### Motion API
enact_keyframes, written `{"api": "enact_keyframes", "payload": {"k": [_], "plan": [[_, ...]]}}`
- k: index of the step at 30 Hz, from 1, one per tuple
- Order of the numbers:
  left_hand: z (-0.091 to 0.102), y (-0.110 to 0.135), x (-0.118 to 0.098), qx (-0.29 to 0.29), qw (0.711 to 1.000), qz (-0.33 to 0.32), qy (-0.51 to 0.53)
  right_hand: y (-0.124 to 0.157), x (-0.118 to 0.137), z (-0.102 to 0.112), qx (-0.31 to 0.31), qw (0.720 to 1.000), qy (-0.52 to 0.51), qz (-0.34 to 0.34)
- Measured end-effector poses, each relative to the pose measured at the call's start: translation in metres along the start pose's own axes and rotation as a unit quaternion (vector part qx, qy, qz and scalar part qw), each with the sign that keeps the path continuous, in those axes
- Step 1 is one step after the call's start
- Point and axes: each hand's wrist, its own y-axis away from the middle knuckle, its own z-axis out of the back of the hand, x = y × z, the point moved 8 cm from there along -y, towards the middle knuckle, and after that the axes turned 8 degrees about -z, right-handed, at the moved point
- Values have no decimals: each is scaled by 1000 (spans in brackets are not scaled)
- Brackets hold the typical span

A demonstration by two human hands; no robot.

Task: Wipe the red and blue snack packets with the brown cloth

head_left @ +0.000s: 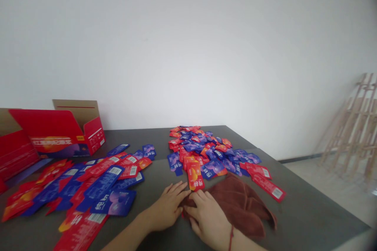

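A crumpled brown cloth towel (238, 208) lies on the dark grey table (312, 215), just below the middle heap of red and blue foil sachets (200, 147). Its bunched left end sits between my left hand (167, 208) and my right hand (206, 219), and both hands grip it. A red-and-orange sachet (194, 175) lies just above my hands, touching the towel's upper edge. A second, larger spread of sachets (79, 184) lies to the left of my left hand.
Two red cardboard display boxes stand open at the table's left end, the nearer one (55, 133) behind the left spread. The white wall (188, 47) rises behind the table. A wooden rack (353, 125) leans at the right, beyond the table's edge, on a pale floor.
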Motion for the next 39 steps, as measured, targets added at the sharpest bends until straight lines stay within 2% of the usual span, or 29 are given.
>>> {"api": "enact_keyframes", "payload": {"k": [4, 7, 11, 14, 16, 19, 22, 24, 27, 31, 33, 35, 39], "plan": [[0, 0, 1, -3, 1000, -12, 0, 2, 8, 1, 27, 998, -8, 53], [0, 1, 1, -4, 1000, -16, -7, 18, -9, 9, 27, 998, -19, 56], [-1, 1, 1, 6, 1000, -10, -4, 36, -51, 17, -24, 999, -26, -30], [-1, 1, 0, 4, 1000, -6, -7, 34, -69, 15, -48, 994, -19, -98], [0, 1, 1, -3, 1000, -6, -10, 23, -66, 11, -54, 991, -2, -122], [-2, 0, 3, -4, 1000, -3, -15, 4, -45, 6, -53, 992, 18, -116], [-4, 0, 5, -3, 1000, -6, -15, -2, -21, 4, -33, 998, 7, -54], [-4, 1, 5, -6, 1000, -10, -13, 7, -15, 5, -18, 1000, -17, -5], [-3, 2, 5, -10, 1000, -11, -13, 30, -27, 11, -7, 999, -40, 24], [-3, 1, 5, -5, 1000, -9, -8, 46, -62, 18, -32, 998, -33, -48], [-2, 1, 5, -2, 1000, -4, -10, 43, -68, 18, -48, 995, -23, -83], [-2, 0, 5, 2, 1000, -1, -15, 33, -58, 16, -58, 994, -13, -91], [-3, 0, 4, 3, 1000, -2, -22, 7, -9, 0, -35, 999, 16, -34]]}}
